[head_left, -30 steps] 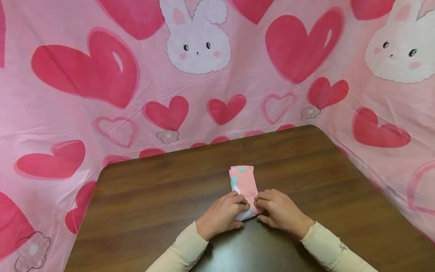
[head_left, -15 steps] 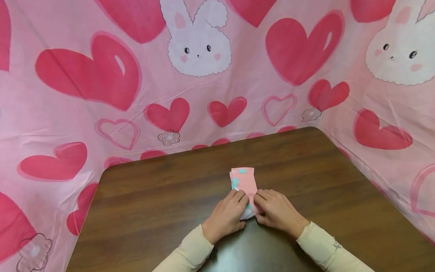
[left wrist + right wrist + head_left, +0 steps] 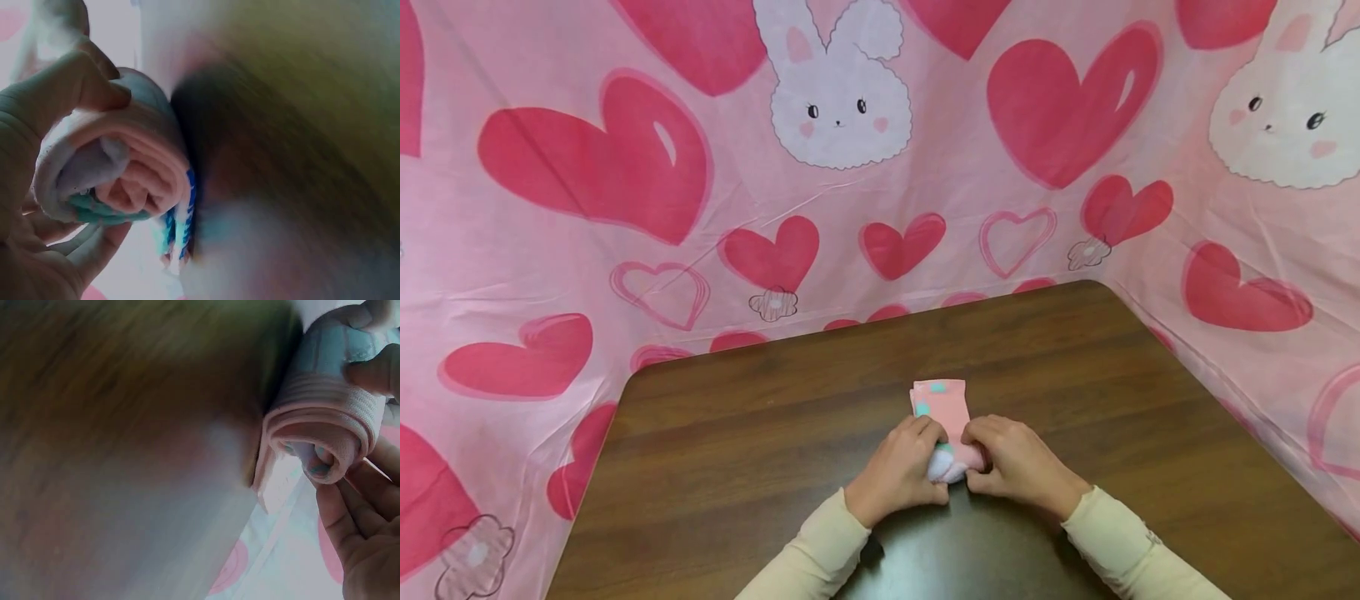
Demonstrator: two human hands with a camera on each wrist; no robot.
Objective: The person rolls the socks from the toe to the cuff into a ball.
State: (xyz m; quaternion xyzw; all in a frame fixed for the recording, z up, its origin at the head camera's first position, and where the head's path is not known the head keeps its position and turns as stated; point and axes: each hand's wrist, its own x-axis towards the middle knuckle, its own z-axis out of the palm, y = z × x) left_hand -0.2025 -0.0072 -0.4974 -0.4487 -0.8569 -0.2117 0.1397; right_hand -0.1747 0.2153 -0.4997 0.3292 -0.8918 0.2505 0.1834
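Observation:
A pair of pink socks (image 3: 947, 410) with mint and white patches lies on the brown table, its near end rolled up and its far end flat. My left hand (image 3: 897, 468) grips the left side of the roll, thumb on the near side and fingers over the top. On the right side, my right hand (image 3: 1024, 467) pinches the roll in the same way. The left wrist view shows the spiral end of the rolled socks (image 3: 144, 181), with blue stitching on the flat layers below. Ribbing shows around the roll in the right wrist view, near the right thumb (image 3: 375, 375).
The wooden table (image 3: 760, 433) has rounded far corners. A pink cloth (image 3: 820, 192) printed with hearts and rabbits hangs behind it and along both sides.
The near end of the socks has become a thicker roll, and the flat part beyond the hands is shorter. Both hands stay around it, and the left has shifted slightly right.

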